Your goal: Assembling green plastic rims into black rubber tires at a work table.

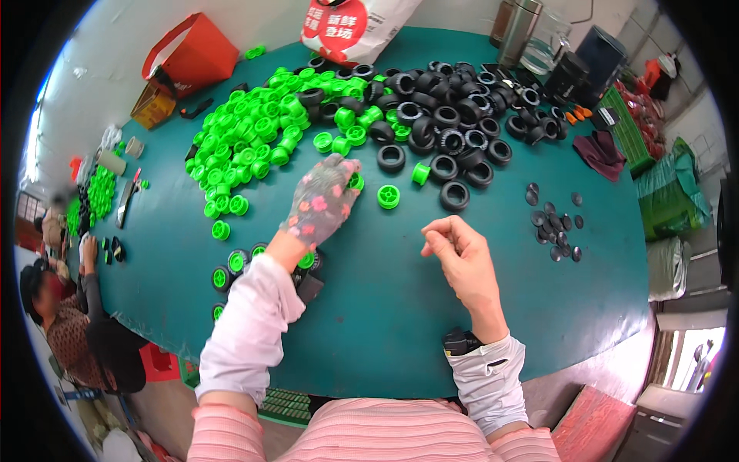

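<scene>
On a clock face centred on the view, green-hubbed wheels in ribbed black tyres (220,279) stand around nine o'clock, below a broad heap of bright green plastic wheel hubs (248,127) at ten to eleven. The left hand (322,202), in a grey, flower-patterned fabric glove, lies at ten, its fingers bent around a spoked green plastic hub (355,182) near twelve; whether that hub is lifted, I cannot tell. To handle it well, grip the rims and leave the bore clear. At twelve stands a white, red-printed bag (359,32) (its large white characters are legible, the smaller print is not). A loose green spoked hub (389,197) lies at one, below a pile of black rubber-looking tyres (445,117); choosing a separate tyre would avoid dragging others. At four, the bare right hand (463,260) curls loosely, nothing visible between finger and thumb; whether their tips meet is unclear. Black round discs (551,225) lie at three.
</scene>
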The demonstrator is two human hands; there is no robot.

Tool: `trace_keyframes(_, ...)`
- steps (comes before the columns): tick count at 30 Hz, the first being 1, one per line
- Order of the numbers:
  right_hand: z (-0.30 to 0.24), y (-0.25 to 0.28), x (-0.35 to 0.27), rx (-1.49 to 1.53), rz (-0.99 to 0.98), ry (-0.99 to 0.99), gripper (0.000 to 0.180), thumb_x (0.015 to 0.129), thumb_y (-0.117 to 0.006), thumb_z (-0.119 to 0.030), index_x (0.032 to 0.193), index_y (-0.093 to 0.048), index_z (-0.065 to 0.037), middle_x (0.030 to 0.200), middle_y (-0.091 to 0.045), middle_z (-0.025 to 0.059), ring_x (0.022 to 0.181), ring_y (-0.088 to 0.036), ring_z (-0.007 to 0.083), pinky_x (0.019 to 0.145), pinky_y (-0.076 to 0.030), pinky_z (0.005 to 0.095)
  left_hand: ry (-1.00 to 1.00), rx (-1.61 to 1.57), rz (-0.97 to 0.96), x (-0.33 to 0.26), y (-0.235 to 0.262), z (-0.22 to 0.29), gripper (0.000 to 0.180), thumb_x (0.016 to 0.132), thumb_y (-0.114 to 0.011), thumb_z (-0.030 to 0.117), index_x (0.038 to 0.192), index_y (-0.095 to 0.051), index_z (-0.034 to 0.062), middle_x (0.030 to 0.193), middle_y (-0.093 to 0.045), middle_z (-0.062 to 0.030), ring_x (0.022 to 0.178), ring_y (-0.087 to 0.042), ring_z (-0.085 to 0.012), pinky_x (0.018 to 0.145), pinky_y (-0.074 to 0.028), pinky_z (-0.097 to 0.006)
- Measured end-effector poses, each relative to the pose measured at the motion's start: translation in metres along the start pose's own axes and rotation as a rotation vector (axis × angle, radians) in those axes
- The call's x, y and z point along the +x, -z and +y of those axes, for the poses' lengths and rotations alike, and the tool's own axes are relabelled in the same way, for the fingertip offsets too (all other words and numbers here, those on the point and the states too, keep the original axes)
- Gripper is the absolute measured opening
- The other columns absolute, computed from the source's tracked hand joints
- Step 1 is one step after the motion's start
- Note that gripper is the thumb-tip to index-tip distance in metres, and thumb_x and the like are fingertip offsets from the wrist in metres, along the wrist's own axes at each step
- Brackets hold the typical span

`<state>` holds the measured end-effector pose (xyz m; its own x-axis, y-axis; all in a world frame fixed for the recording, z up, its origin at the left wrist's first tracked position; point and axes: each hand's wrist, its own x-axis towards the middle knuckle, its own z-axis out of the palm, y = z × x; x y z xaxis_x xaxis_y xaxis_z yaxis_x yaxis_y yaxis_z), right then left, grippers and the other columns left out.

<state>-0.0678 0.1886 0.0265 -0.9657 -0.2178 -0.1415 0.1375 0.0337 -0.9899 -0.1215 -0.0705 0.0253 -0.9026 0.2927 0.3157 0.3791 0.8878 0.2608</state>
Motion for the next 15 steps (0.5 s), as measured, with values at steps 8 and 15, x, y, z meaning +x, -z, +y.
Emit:
trace_keyframes(8, 0.013, 0.003, 0.004, -0.052, 0.093, -0.003, 0.023, 0.095, -0.068, -0.014, 0.111, -0.062, 0.001, 0.091, -0.067, 0.0051, 0.074, -0.059, 0.0096, 0.068, -0.049, 0.0276, -0.126, -0.527, 0.041, 0.014, -0.008, 0.057, 0.046, 0.081, -0.080, 0.008, 0.123, -0.061, 0.0052, 0.114, -0.065, -0.0122, 0.097, -0.067, -0.0267, 0.083, -0.055, -0.036)
trace_keyframes(15, 0.018, 0.004, 0.003, -0.657, 0.239, 0.079, 0.031, 0.086, -0.076, -0.022, 0.109, -0.064, -0.005, 0.101, -0.061, 0.0102, 0.086, -0.067, 0.0301, 0.075, -0.052, 0.0422, 0.149, 0.001, -0.095, 0.054, -0.027, 0.016, 0.033, 0.082, -0.077, 0.016, 0.114, -0.068, 0.0134, 0.119, -0.060, -0.0140, 0.106, -0.061, -0.0353, 0.089, -0.052, -0.045)
